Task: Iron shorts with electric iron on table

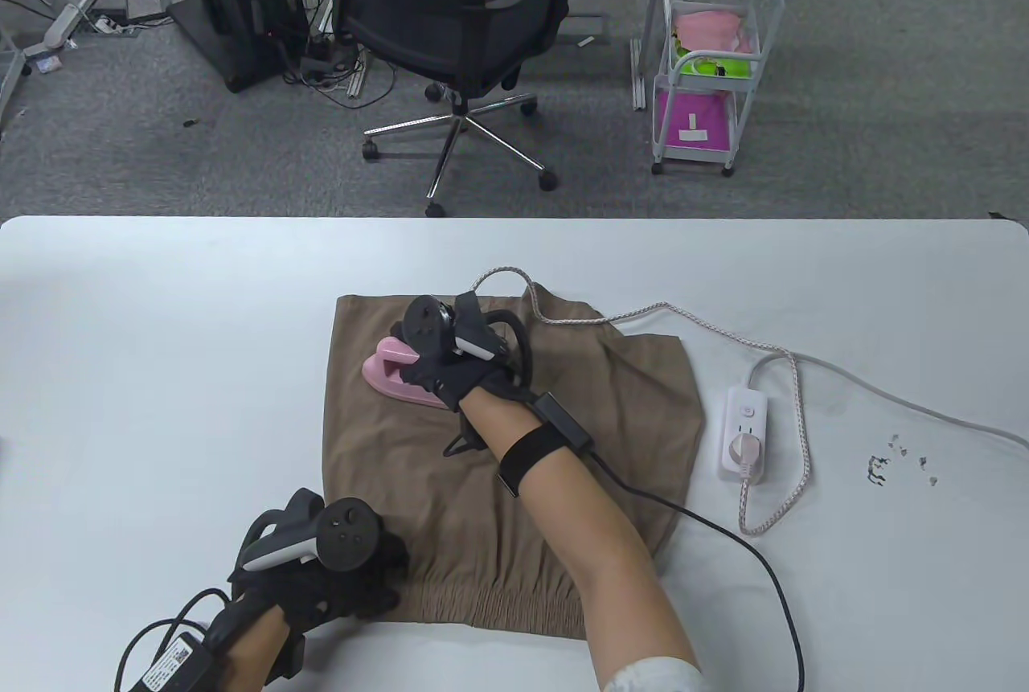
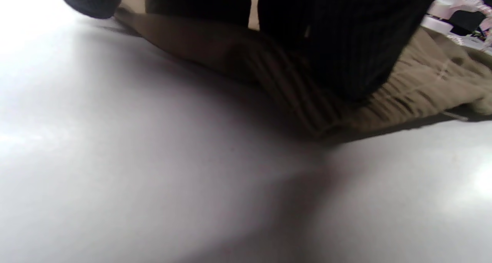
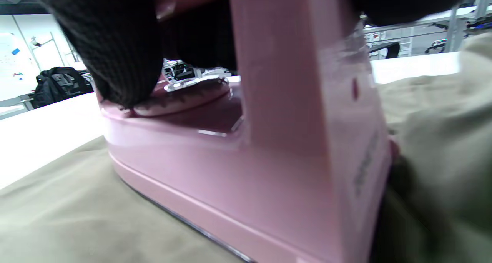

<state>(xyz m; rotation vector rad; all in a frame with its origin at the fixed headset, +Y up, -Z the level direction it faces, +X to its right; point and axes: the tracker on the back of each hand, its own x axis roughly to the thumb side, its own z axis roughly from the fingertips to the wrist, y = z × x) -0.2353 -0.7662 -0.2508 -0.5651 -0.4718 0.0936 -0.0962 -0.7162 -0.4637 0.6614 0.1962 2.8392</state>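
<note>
Brown shorts [image 1: 563,419] lie flat on the white table [image 1: 161,338], elastic waistband toward the near edge. A small pink electric iron [image 1: 391,377] sits sole-down on the shorts' far left part. My right hand [image 1: 450,370] grips its handle; in the right wrist view the iron [image 3: 269,159] fills the frame, resting on the fabric [image 3: 57,220]. My left hand [image 1: 346,571] presses the waistband's near-left corner onto the table; the left wrist view shows gloved fingers [image 2: 338,44] on the ribbed waistband [image 2: 300,97].
The iron's braided cord [image 1: 643,314] runs across the shorts' far edge to a white power strip [image 1: 746,435] at the right. Small dark bits [image 1: 884,467] lie further right. Glove cables trail off the near edge. An office chair [image 1: 458,25] and cart [image 1: 707,65] stand beyond the table.
</note>
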